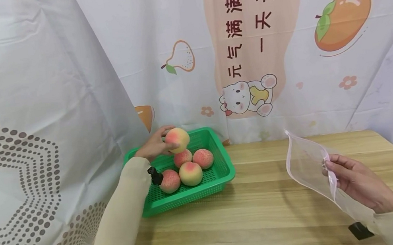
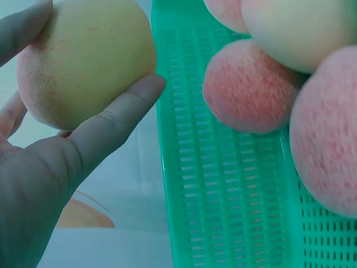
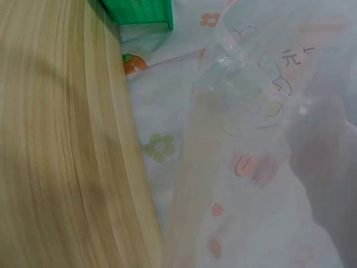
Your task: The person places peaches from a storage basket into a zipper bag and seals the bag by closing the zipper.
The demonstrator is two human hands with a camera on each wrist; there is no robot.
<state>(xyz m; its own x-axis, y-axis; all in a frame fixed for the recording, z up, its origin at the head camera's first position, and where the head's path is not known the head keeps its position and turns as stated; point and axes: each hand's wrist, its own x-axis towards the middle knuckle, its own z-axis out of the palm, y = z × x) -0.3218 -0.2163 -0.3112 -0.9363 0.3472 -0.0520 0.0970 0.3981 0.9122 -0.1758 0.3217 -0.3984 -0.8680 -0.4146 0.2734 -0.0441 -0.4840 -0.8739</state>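
Observation:
In the head view my left hand (image 1: 155,143) grips a yellow-and-pink peach (image 1: 178,139) and holds it above the back left of a green plastic basket (image 1: 227,171). The left wrist view shows the thumb and fingers around this peach (image 2: 89,61). Several more peaches lie in the basket, among them a pink one (image 1: 203,159) and a yellowish one (image 1: 190,173). Over the right side of the table, my right hand (image 1: 359,181) pinches the pink-trimmed edge of a clear zip bag (image 1: 306,163). That bag (image 3: 245,123) spreads across much of the right wrist view.
The basket stands on a wooden table (image 1: 263,211), near its back left. Behind the table hangs a white printed cloth (image 1: 185,12) with fruit drawings. A grey patterned curtain (image 1: 28,96) hangs along the left side.

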